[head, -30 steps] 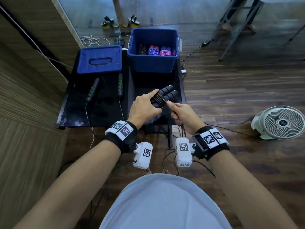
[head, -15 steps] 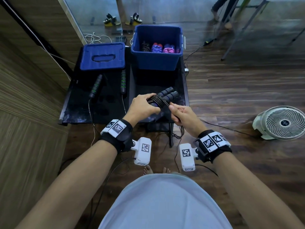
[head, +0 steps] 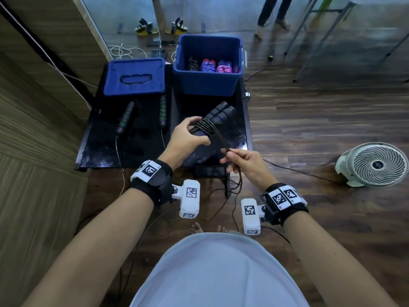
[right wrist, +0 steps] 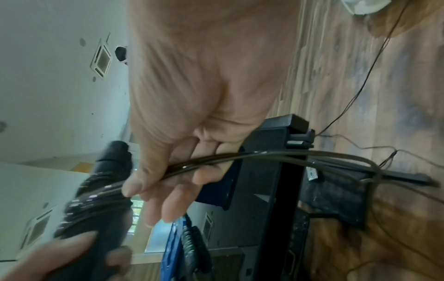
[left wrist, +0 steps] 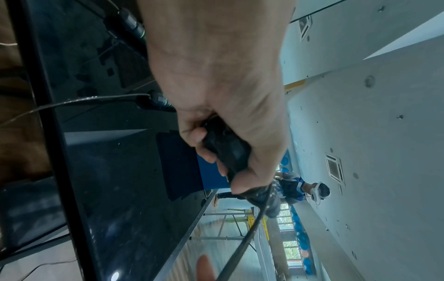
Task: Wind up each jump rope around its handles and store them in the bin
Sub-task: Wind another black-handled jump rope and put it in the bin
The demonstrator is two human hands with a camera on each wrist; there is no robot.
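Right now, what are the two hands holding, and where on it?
The left hand grips the paired black foam handles at their cord-wrapped middle. The right hand pinches the loose dark cord trailing from them.

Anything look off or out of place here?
Only the green-banded jump rope: unwound on the black table, cord trailing over the front edge. The left hand grips the black handles; the right hand pinches their cord.

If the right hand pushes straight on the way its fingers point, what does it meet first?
Probably the left hand gripping the paired black jump rope handles; the right hand points there along the dark cord. Depth is unclear.
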